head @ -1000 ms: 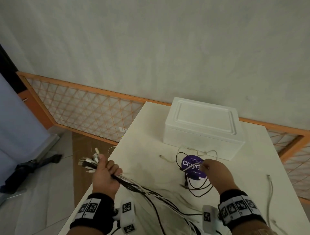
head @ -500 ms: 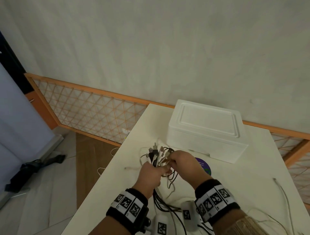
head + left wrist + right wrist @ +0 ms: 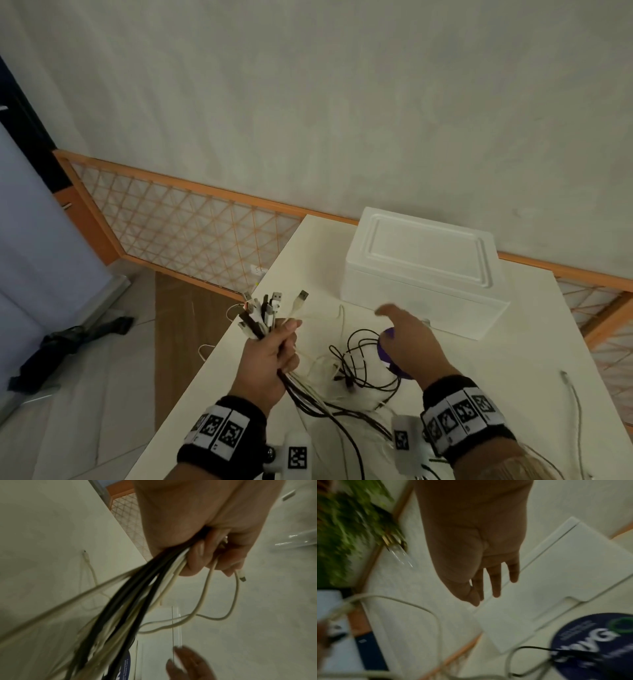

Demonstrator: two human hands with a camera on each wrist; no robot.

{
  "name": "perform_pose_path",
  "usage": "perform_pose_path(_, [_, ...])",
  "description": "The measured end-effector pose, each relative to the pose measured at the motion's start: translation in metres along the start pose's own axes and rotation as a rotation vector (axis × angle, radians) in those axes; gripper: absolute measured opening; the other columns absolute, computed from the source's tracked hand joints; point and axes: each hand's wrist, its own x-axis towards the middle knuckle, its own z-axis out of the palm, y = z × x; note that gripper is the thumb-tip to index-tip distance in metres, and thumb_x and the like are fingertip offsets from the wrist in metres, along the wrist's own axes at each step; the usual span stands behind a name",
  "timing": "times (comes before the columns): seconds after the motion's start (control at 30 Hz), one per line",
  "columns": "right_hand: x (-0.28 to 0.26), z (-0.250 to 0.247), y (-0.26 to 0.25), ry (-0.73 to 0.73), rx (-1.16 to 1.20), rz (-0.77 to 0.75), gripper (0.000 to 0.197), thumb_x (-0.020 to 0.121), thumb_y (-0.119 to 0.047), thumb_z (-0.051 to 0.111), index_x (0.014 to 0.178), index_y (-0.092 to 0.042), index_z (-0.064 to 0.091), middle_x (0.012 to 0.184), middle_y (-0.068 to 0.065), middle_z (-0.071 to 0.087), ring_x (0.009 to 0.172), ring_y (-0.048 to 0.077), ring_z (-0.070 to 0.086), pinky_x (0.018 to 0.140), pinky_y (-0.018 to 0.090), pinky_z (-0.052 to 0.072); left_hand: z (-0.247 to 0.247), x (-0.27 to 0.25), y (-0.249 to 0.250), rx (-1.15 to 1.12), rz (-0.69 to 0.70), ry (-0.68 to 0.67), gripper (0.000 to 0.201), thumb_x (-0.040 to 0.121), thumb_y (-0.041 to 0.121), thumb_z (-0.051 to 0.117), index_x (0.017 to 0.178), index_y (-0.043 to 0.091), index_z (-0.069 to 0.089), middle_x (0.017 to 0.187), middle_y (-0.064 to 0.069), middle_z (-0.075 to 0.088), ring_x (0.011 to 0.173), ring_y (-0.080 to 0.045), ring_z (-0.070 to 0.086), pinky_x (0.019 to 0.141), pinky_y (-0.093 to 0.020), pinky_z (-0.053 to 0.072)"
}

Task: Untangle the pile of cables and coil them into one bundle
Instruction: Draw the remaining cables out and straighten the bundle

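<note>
My left hand (image 3: 270,356) grips a bunch of black and white cables (image 3: 263,317) near their plug ends, which stick up above the fist at the table's left edge. The left wrist view has the same cable bunch (image 3: 133,595) running out from under the curled fingers (image 3: 197,561). The cables trail down to the near table edge. A loose black cable (image 3: 363,363) lies in loops on the table between my hands. My right hand (image 3: 407,339) hovers open over those loops, holding nothing; in the right wrist view its fingers (image 3: 494,582) are straight.
A white foam box (image 3: 421,270) stands at the back of the white table (image 3: 534,356). A round purple sticker (image 3: 597,642) lies under my right hand. A thin white cable (image 3: 575,407) lies alone at the right. An orange lattice fence (image 3: 191,240) runs behind the table.
Half a second ago both hands met at the plug ends. Now the right hand has let go and moved right over the black cable; the left hand has shifted left with the bunch.
</note>
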Motion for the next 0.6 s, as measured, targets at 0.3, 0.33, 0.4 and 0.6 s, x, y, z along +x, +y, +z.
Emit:
perform_pose_path(0.3, [0.0, -0.018, -0.052, -0.196, 0.283, -0.162, 0.014, 0.094, -0.017, 0.05, 0.083, -0.022, 0.057, 0.08, -0.004, 0.064, 0.067, 0.009, 0.061, 0.071, 0.037, 0.056, 0.012, -0.003, -0.003, -0.071, -0.013, -0.287, 0.049, 0.04, 0.039, 0.095, 0.072, 0.009, 0.073, 0.057, -0.002, 0.059, 0.03, -0.002, 0.026, 0.035, -0.013, 0.026])
perform_pose_path(0.33, [0.0, -0.021, -0.054, -0.162, 0.387, -0.141, 0.018, 0.095, -0.012, 0.046, 0.081, -0.02, 0.056, 0.08, 0.0, 0.066, 0.065, 0.011, 0.063, 0.067, 0.038, 0.056, 0.013, -0.003, -0.004, -0.066, -0.016, -0.281, 0.045, 0.049, 0.04, 0.091, 0.078, 0.01, 0.074, 0.071, -0.005, 0.068, 0.031, -0.002, 0.026, 0.035, -0.014, 0.027])
perform_pose_path(0.4, [-0.002, -0.028, -0.061, -0.083, 0.61, -0.13, 0.02, 0.095, -0.008, 0.045, 0.081, -0.017, 0.056, 0.078, 0.005, 0.067, 0.062, 0.017, 0.065, 0.058, 0.038, 0.055, 0.016, -0.002, -0.009, -0.032, -0.039, -0.235, 0.032, 0.073, 0.034, 0.075, 0.097, 0.012, 0.072, 0.1, -0.005, 0.072, 0.035, -0.003, 0.025, 0.037, -0.015, 0.026])
perform_pose_path(0.6, [-0.012, -0.064, -0.108, -0.005, 1.173, -0.101, 0.014, 0.086, -0.019, 0.047, 0.073, -0.015, 0.05, 0.073, 0.014, 0.059, 0.055, 0.027, 0.055, 0.05, 0.029, 0.044, 0.029, 0.012, -0.043, 0.397, -0.07, -0.159, 0.013, 0.082, 0.004, 0.069, 0.079, 0.015, 0.073, 0.054, -0.005, 0.046, 0.038, -0.009, 0.026, 0.04, -0.02, 0.022])
